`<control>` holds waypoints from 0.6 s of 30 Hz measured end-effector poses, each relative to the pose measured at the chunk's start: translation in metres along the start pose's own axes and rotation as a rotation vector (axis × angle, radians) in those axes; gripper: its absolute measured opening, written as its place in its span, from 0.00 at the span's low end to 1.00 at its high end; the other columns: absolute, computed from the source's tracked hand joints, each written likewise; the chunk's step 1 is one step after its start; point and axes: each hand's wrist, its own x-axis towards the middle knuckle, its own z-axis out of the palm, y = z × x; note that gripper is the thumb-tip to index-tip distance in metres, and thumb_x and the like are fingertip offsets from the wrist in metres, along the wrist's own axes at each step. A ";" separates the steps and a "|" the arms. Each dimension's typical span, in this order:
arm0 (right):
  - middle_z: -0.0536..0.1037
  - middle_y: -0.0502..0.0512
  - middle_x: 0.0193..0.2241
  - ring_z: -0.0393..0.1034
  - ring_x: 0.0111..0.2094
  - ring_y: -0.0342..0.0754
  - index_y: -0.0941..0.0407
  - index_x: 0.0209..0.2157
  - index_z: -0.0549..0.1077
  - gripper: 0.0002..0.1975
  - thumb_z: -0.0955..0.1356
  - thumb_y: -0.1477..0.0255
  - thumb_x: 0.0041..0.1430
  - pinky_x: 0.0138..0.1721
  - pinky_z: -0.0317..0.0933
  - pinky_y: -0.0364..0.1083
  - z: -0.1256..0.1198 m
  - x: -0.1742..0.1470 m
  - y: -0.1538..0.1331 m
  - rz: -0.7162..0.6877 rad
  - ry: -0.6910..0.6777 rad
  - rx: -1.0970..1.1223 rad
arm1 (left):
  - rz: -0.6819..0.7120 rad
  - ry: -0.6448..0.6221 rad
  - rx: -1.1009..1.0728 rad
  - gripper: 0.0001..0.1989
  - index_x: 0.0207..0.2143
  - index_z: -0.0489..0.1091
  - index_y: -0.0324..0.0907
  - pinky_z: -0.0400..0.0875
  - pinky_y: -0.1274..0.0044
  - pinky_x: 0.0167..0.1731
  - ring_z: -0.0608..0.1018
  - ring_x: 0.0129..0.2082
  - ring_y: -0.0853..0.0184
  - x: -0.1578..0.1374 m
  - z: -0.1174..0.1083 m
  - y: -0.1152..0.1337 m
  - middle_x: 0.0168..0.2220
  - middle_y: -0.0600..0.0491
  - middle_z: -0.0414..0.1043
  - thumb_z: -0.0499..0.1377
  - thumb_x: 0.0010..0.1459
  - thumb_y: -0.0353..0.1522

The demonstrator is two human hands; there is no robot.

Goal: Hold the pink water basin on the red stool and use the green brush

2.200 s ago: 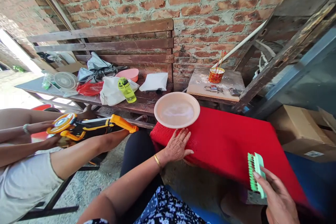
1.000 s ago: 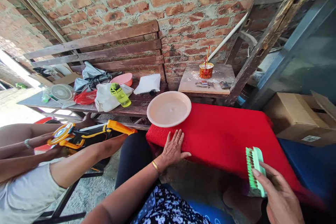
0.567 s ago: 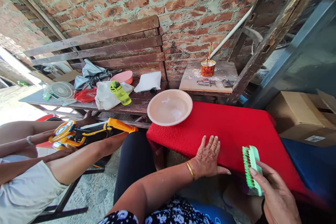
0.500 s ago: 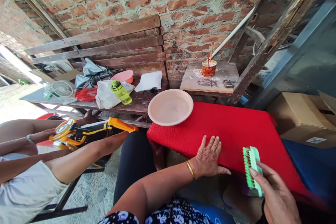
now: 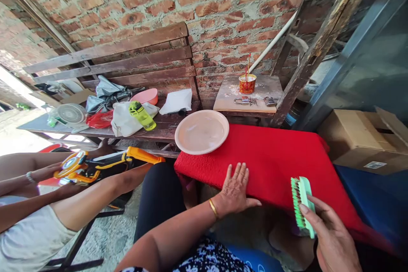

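— What do we have in our hands?

— Our right hand (image 5: 331, 242) is grasping a green brush (image 5: 301, 206), bristles turned to the left, at the near edge of the red cloth (image 5: 287, 161). Our left hand (image 5: 235, 189) is released: it lies flat, fingers spread, on the near edge of the same cloth, well apart from the brush.

— And what is on the cloth?

— A pale plate (image 5: 201, 131) stands at its far left corner, just beyond our left hand but not touching it.

— What do we see around?

— At the left another person holds a yellow and black toy (image 5: 95, 165) in both hands. Behind, the desk (image 5: 165, 129) by the brick wall carries a green bottle (image 5: 142, 115), a white bag (image 5: 123, 121), a pink bowl (image 5: 145, 96) and a small fan (image 5: 68, 114). A little wooden stand (image 5: 229, 97) carries a red cup (image 5: 247, 84) with sticks and padlocks (image 5: 244, 101). At the right sits a cardboard box (image 5: 357, 140).
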 end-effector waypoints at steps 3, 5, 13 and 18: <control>0.81 0.52 0.45 0.73 0.49 0.54 0.52 0.47 0.77 0.35 0.80 0.52 0.37 0.44 0.67 0.43 -0.002 0.007 0.008 -0.007 0.000 -0.023 | 0.076 -0.042 -0.036 0.54 0.70 0.54 0.28 0.46 0.55 0.69 0.49 0.73 0.48 0.030 -0.002 0.040 0.72 0.35 0.47 0.42 0.60 0.64; 0.81 0.52 0.45 0.73 0.49 0.54 0.52 0.48 0.76 0.35 0.80 0.52 0.38 0.46 0.67 0.44 -0.003 0.012 0.013 -0.018 0.006 -0.040 | 0.123 -0.064 -0.065 0.53 0.70 0.53 0.27 0.46 0.54 0.69 0.49 0.73 0.48 0.040 -0.005 0.049 0.72 0.35 0.46 0.41 0.61 0.63; 0.81 0.54 0.46 0.73 0.49 0.57 0.54 0.49 0.76 0.37 0.79 0.50 0.39 0.50 0.66 0.50 0.000 0.026 0.027 -0.059 -0.017 -0.147 | 0.161 0.020 -0.085 0.50 0.71 0.51 0.35 0.42 0.55 0.70 0.49 0.73 0.53 -0.001 -0.013 -0.027 0.72 0.39 0.48 0.45 0.61 0.62; 0.81 0.55 0.46 0.72 0.51 0.60 0.55 0.48 0.76 0.38 0.79 0.48 0.37 0.51 0.66 0.53 0.005 0.030 0.028 -0.081 0.017 -0.274 | 0.124 0.025 -0.046 0.48 0.72 0.50 0.37 0.42 0.54 0.69 0.49 0.73 0.51 -0.030 -0.008 -0.070 0.72 0.38 0.46 0.53 0.60 0.59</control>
